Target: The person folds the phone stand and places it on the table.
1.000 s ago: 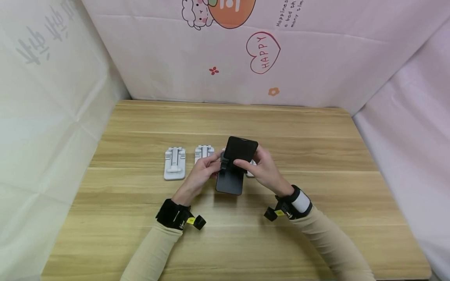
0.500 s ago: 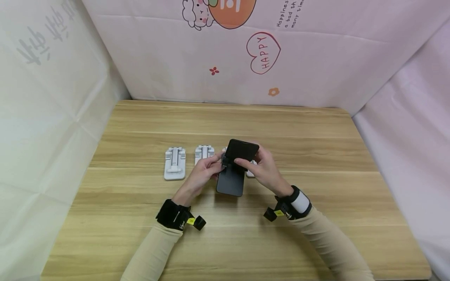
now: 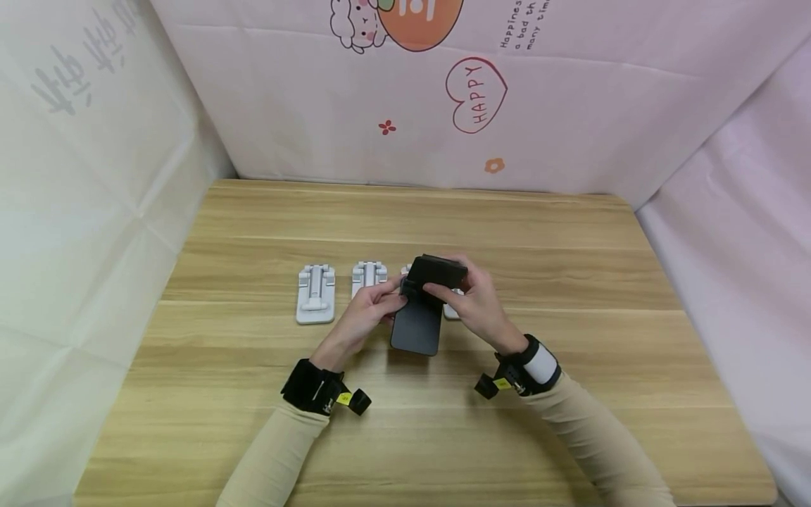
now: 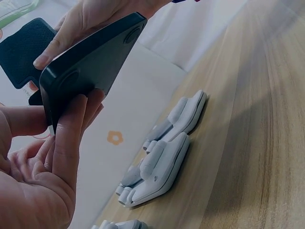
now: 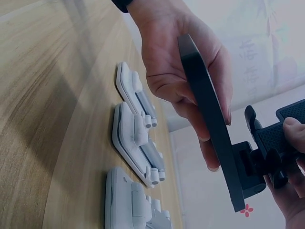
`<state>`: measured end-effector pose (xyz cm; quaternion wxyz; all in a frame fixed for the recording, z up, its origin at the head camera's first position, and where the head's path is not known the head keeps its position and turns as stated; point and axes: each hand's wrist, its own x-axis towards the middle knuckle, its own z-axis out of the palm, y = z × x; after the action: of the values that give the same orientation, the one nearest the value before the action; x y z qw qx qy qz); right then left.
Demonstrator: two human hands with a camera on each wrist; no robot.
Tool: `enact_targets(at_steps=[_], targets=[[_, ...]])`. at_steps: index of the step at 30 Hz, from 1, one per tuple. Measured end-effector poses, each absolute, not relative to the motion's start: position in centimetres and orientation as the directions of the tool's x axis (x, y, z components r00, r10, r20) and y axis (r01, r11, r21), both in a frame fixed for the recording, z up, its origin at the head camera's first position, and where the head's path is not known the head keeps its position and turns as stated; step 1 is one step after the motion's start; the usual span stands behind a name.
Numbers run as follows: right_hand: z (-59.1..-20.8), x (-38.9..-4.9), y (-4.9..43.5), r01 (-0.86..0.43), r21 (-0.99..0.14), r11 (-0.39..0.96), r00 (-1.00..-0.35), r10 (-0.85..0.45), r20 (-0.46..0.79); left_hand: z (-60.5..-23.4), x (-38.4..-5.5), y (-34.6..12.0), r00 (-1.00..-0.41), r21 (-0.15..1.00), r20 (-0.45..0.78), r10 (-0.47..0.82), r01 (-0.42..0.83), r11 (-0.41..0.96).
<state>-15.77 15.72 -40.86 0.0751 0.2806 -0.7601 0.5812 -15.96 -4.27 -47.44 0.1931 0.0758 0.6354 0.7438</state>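
Held above the table between the two hands is a black folding phone stand (image 3: 416, 329). My left hand (image 3: 364, 313) grips its base near the hinge, thumb on one face and fingers beneath, as the left wrist view shows. The right hand (image 3: 475, 310) pinches the stand's textured upper plate (image 4: 26, 50), with the thumb (image 5: 295, 131) lying on it. Round pads show on the base's underside (image 4: 93, 71). In the right wrist view a short hinge arm (image 5: 252, 167) joins base and plate, which stand at an angle to each other.
Several white folded phone stands lie in a row behind the hands: one at the left (image 3: 315, 296), another beside it (image 3: 369, 277), and others partly hidden by the hands and the black stand. A printed cloth (image 3: 304, 113) hangs behind the wooden table (image 3: 405, 436).
The upper plate has tilted on its hinge and now looks shorter in the head view, its far edge lower. The base has shifted very slightly toward the body. Both hands keep their hold.
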Motion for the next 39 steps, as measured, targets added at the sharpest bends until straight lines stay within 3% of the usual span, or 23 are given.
enact_targets(at_steps=[17, 22, 29, 33, 39], targets=[[-41.0, -15.8, 15.7, -0.547, -0.81, 0.21, -0.82, -0.33, 0.468, -48.0, -16.0, -4.0, -0.917, 0.972, -0.132, 0.377, -0.194, -0.132], [-42.5, -16.5, 16.2, -0.526, -0.83, 0.189, -0.832, -0.318, 0.455, -48.0, -16.0, -4.0, -0.921, 0.973, -0.126, 0.368, -0.187, -0.133], [-40.8, -15.5, 15.8, -0.565, -0.801, 0.197, -0.816, -0.276, 0.508, -47.7, -16.0, -3.9, -0.972, 0.986, -0.122, 0.201, -0.141, -0.083], [-40.5, -15.3, 15.7, -0.665, -0.676, 0.316, -0.744, -0.211, 0.634, -47.8, -16.0, -3.9, -0.99, 0.994, -0.082, 0.118, -0.09, -0.061], [-40.5, -15.2, 15.4, -0.798, -0.431, 0.42, -0.544, -0.194, 0.817, -46.7, -15.6, -4.1, -0.995, 0.998, -0.018, 0.095, -0.023, -0.052]])
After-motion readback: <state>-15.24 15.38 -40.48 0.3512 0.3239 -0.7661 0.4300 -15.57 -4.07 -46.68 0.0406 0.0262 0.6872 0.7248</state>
